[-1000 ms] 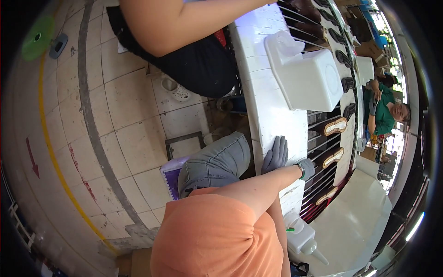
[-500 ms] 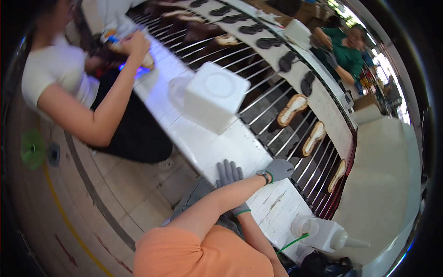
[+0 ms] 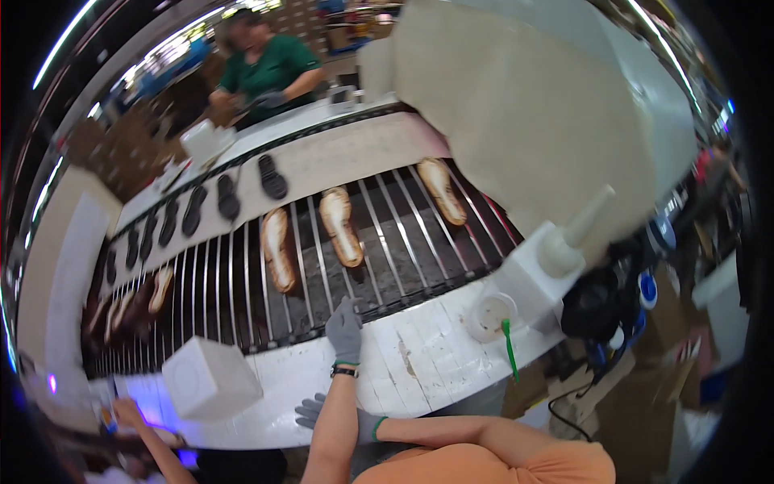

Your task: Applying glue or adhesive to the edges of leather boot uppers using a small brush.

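Note:
My left hand point(image 3: 346, 332), in a grey glove with a dark band at the wrist, reaches over the white ledge to the conveyor's edge. Its fingers point toward the metal rollers and nothing shows in them. Under my left forearm, my right hand point(image 3: 343, 417), gloved too, lies with spread fingers at the ledge's near edge, empty. Beyond my left hand, brown shoe uppers rest bottom up on the rollers: one upper point(image 3: 341, 227) straight ahead, a second upper point(image 3: 278, 252) to its left, a third upper point(image 3: 442, 191) farther right.
Black soles point(image 3: 226, 198) line the pale far strip. A white plastic container point(image 3: 211, 377) stands left on the ledge point(image 3: 387, 355). At right are a cup point(image 3: 492, 316) with a green-handled brush point(image 3: 509, 351) and a white nozzle bottle point(image 3: 542, 270). Co-workers are across the conveyor and at left.
The view has swung to the right, so the conveyor lies straight ahead. My left hand's fingers now stretch out toward the rollers. My right hand stays spread at the ledge.

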Demonstrator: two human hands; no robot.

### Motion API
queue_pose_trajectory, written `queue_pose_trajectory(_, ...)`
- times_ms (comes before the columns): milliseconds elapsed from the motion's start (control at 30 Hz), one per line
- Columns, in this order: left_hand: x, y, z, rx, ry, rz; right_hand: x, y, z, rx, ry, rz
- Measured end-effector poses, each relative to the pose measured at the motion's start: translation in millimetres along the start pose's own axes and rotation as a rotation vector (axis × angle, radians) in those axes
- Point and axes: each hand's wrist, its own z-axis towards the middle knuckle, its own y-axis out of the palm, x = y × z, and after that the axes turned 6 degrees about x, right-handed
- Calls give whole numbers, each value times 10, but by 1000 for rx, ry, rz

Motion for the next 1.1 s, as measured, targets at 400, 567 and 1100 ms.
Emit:
queue_pose_trajectory(400,118,45,-31,-146,38,172,3,-919,1241,-506,121,-285)
queue_pose_trajectory(567,84,96,-61,-162,85,120,600,-409,803,43,-408,-680)
queue_pose_trajectory(1100,135,165,-106,-122,94,121,327,-159,665,234,-596,-781)
